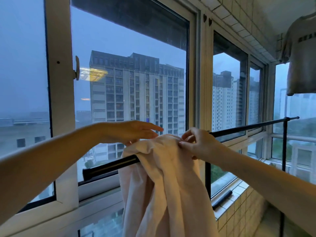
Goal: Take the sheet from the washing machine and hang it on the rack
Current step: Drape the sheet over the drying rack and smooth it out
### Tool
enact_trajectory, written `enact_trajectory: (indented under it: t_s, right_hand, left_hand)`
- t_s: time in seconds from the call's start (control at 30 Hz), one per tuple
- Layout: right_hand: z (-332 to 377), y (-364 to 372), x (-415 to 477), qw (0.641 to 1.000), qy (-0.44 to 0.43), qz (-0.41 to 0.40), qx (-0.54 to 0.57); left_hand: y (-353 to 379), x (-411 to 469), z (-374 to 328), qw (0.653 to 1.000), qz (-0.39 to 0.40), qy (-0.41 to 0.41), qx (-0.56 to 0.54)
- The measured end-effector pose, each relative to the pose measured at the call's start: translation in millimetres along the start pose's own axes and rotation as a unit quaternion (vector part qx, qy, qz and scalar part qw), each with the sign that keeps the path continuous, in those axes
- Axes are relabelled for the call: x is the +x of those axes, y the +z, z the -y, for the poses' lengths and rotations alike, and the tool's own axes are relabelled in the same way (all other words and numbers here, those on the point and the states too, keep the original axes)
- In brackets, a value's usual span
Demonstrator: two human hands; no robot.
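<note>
Left hand: just above the rack bar, over the left side of the sheet; its fingers are straight and flat and grip nothing, likely ready to smooth the cloth down; I cannot tell if the thumb touches the cloth
Sheet: pale pink, thrown over the rack bar in a bunched bump, with a long part hanging below the bar on the near side; it looks too scrunched up to dry well yet
Right hand: just above the rack bar, on the right side of the bump; its fingers are curled and pinch a fold at the top of the sheet, likely to pull it along the bar
T-shirt: hangs high above the right end of the rack bar
</note>
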State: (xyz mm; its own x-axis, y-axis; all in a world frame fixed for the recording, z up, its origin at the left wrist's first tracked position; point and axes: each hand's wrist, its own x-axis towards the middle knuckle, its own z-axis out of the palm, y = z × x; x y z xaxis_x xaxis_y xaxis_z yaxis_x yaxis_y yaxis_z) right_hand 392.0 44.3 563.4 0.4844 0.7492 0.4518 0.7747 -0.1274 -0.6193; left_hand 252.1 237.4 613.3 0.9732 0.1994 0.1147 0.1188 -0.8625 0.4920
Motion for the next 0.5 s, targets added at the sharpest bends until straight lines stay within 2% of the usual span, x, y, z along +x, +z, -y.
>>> enact_trajectory:
  t_s: [0.1,0.23,0.33,0.43,0.5]
  right_hand:
    - [3.7,1.3,-4.9,0.997,0.06,0.019,0.042]
    - [2.4,-0.9,-9.9,0.993,0.104,0.033,0.05]
    - [4.5,-1.0,-10.2,0.997,0.065,0.021,0.026]
    - [14.5,-7.3,-3.1,0.998,0.004,-0.059,0.019]
    - [28.6,-15.2,0.9,0.992,-0.031,-0.111,0.043]
  left_hand:
    - [8.8,-3.2,-6.9,0.998,0.025,0.03,0.057]
    - [12.9,2.5,-11.5,0.997,-0.037,0.03,0.061]
    - [9.3,0.4,-11.2,0.99,-0.095,0.063,0.084]
    - [8.4,-6.4,-12.6,0.984,-0.133,0.094,0.078]
    - [4.4,-11.5,-11.9,0.979,-0.178,0.094,0.019]
